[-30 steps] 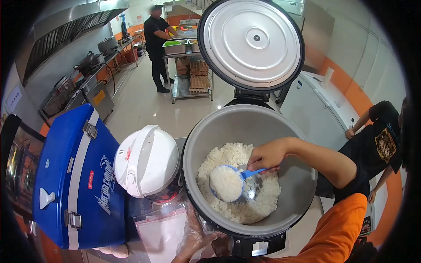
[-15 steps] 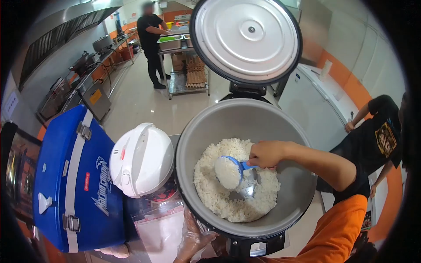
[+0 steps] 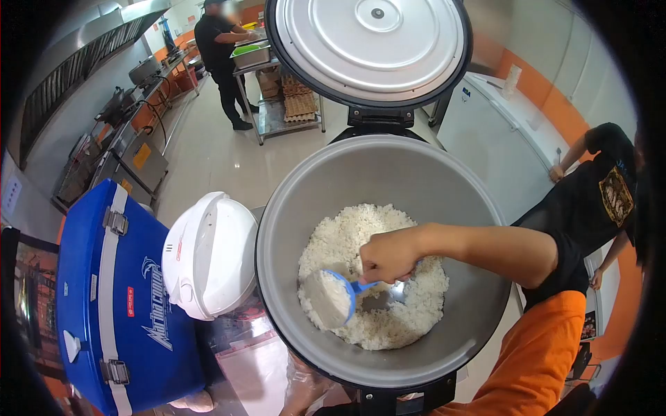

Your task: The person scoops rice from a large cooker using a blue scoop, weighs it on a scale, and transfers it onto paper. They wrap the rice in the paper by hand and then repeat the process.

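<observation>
My right hand (image 3: 390,259), bare, is closed around the blue handle of a rice scoop (image 3: 351,297) inside the large rice cooker (image 3: 479,201). The scoop is tilted, with white rice in its cup, and sits against the left part of the cooked rice (image 3: 371,220). A patch of the pot's bottom shows through the rice near my hand. My left hand (image 3: 302,388), in a clear plastic glove, is low beside the cooker's front left rim, by clear plastic sheets (image 3: 255,367); its fingers are mostly hidden.
The cooker's round metal lid (image 3: 371,48) stands raised behind the pot. To the left are a smaller white rice cooker (image 3: 215,256) and a blue cooler box (image 3: 132,305). One person (image 3: 220,59) works at a steel cart at the back; another (image 3: 590,201) stands right, by a white chest freezer (image 3: 485,139).
My right hand has moved left and toward me with the scoop, which now lies lower at the rice's left side. The whole view has shifted slightly, and my left hand shows less.
</observation>
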Available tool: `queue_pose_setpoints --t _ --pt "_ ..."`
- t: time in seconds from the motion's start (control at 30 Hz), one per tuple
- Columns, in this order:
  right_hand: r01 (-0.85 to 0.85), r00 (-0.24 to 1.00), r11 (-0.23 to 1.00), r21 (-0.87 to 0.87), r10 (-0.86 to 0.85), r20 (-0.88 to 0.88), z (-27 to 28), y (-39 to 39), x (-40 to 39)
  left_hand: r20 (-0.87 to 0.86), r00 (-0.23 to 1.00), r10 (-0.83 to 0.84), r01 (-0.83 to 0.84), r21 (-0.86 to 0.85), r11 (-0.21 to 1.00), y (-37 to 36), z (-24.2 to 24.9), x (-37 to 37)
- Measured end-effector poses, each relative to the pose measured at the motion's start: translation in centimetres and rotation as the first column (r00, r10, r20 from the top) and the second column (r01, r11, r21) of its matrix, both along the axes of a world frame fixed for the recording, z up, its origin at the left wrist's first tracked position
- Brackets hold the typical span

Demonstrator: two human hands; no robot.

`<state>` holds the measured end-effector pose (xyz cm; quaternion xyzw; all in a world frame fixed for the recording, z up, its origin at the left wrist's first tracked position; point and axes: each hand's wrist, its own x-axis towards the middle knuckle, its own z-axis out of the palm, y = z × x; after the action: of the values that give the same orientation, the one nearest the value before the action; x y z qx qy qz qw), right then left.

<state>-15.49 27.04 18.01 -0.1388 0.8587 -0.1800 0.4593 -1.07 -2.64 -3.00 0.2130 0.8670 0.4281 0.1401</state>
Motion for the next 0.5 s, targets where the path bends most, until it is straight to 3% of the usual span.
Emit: queue_pose_setpoints --t 0.07,0.13,0.27,0.3,0.33,0.37,0.43,0.5 --pt "0.028 0.999 0.996 -0.090 -0.024 0.046 -0.8 2.0 0.4 0.029 0.998 0.049 -0.049 0.000 0.999 0.1 0.1 0.1" --pt "0.099 0.988 0.975 -0.199 -0.072 0.139 -0.2 3.3 0.7 -0.035 0.999 -0.008 0.007 -0.036 0.999 -0.1 -0.4 0.1" --pt "0.179 0.984 0.947 -0.266 -0.167 0.065 -0.9 2.6 1.7 -0.149 0.988 -0.050 0.038 -0.084 0.996 -0.2 -0.5 0.0" --pt "0.047 0.973 0.953 -0.301 -0.112 -0.202 -2.4 2.3 2.1 -0.235 0.969 -0.081 0.052 -0.127 0.991 -0.1 -0.2 0.1" --pt "-0.088 0.887 0.950 -0.298 -0.061 -0.457 -2.8 1.5 2.5 -0.317 0.941 -0.115 0.063 -0.170 0.983 0.0 0.0 0.1" --pt "-0.091 0.886 0.951 -0.297 -0.060 -0.460 -2.8 1.0 3.3 -0.321 0.940 -0.114 0.061 -0.169 0.984 0.0 0.2 -0.1" --pt "0.169 0.919 0.978 -0.119 -0.200 -0.339 0.0 -1.7 5.1 -0.318 0.942 -0.110 0.067 -0.144 0.987 0.4 0.7 -0.4" --pt "0.172 0.902 0.978 -0.118 -0.205 -0.380 1.7 -3.7 6.6 -0.292 0.953 -0.077 0.051 -0.093 0.994 1.0 1.9 -0.5"
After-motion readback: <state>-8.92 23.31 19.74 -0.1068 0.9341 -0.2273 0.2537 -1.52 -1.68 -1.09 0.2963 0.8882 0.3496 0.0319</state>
